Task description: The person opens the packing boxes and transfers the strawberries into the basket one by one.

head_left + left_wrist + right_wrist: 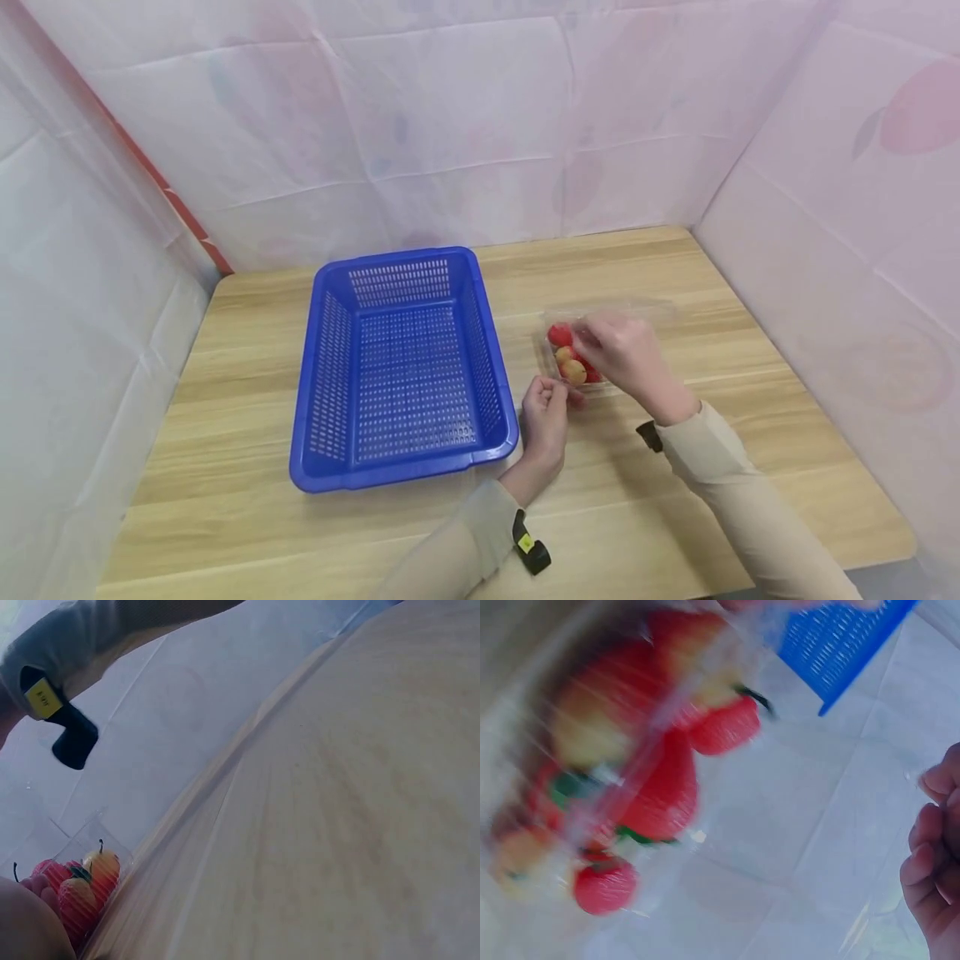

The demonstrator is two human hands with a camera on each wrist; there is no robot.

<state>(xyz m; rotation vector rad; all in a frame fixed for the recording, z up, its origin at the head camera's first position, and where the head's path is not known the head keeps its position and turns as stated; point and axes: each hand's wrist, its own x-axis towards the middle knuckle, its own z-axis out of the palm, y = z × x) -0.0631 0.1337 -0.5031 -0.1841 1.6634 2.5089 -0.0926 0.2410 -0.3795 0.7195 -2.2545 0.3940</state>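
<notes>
A clear plastic box [553, 348] on the table holds several small red and yellow fruits [573, 371], some with dark stems or green leaves. My left hand [546, 425] pinches the near left edge of the box between thumb and fingertips. Above the box, my right hand [626, 354] is bent down with curled fingers close to the fruit. Whether clear plastic lies between the right fingertips cannot be made out. In the right wrist view the fruits [660, 787] show blurred through the clear wall, with the right fingers [928, 821] off to the side.
Left of the box stands a blue slotted basket [303, 417] with nothing visible inside. The wooden table [217, 433] is enclosed by pale hanging sheets [465, 108] at the back and on both sides. Black straps with small cameras [536, 554] sit on the wrists.
</notes>
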